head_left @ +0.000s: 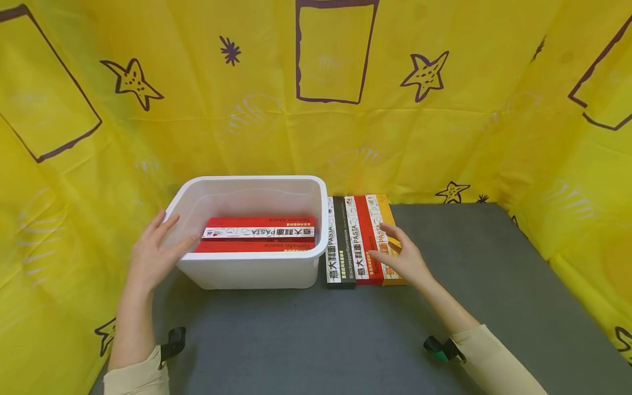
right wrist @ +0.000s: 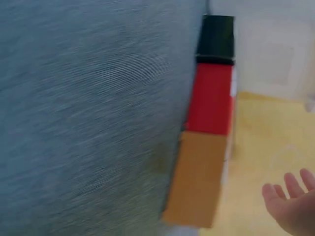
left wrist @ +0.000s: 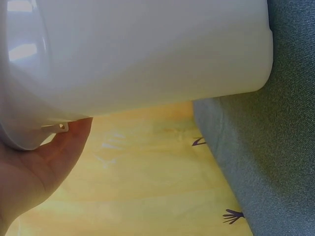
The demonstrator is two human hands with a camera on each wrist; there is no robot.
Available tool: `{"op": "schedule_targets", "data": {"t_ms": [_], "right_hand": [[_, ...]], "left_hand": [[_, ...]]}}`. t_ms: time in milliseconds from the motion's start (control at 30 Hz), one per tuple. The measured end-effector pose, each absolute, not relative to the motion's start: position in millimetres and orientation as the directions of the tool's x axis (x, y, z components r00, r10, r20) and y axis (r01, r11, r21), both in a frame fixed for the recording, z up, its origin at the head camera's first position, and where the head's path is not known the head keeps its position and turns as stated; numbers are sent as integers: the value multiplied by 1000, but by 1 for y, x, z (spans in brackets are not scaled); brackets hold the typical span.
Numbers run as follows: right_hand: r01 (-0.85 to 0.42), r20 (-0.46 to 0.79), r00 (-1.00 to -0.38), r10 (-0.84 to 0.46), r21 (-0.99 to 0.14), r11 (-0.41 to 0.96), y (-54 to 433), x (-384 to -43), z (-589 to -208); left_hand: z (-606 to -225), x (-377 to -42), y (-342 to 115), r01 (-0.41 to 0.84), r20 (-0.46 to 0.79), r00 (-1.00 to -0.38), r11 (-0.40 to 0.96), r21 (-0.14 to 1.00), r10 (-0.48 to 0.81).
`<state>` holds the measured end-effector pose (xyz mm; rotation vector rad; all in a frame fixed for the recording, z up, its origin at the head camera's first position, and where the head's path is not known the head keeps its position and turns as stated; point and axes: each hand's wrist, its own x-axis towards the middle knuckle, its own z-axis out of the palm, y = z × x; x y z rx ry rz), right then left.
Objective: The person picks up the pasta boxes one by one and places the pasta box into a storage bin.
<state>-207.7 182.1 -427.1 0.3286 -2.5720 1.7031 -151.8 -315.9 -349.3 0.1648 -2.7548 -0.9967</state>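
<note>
A white plastic bin (head_left: 252, 273) stands on the grey table, with red tomato sauce pasta boxes (head_left: 257, 222) lying inside. My left hand (head_left: 155, 249) grips its left rim; thumb and index finger reach over the edge in the head view, and the left wrist view shows part of the hand (left wrist: 66, 152) below the rim. Right of the bin, a black pasta box (head_left: 348, 241), a red one (head_left: 362, 219) and a yellow one (head_left: 387, 211) lie side by side. Over the yellow and red boxes hovers my right hand (head_left: 407, 260), fingers spread, holding nothing.
Yellow cloth (head_left: 276, 142) with drawn starfish hangs behind the table and at both sides. Grey table surface (head_left: 296, 340) extends in front of the bin and to the right of the boxes. The bin's right wall stands close beside the black box.
</note>
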Motion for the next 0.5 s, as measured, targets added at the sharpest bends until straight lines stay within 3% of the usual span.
{"op": "schedule_targets", "data": {"t_ms": [167, 500], "right_hand": [[-133, 94, -990, -108, -884, 449, 196, -202, -439], [-45, 4, -996, -89, -885, 463, 214, -194, -457]], "left_hand": [[-350, -152, -316, -38, 151, -973, 767, 641, -174], [-350, -152, -316, -31, 166, -971, 775, 631, -174]]}}
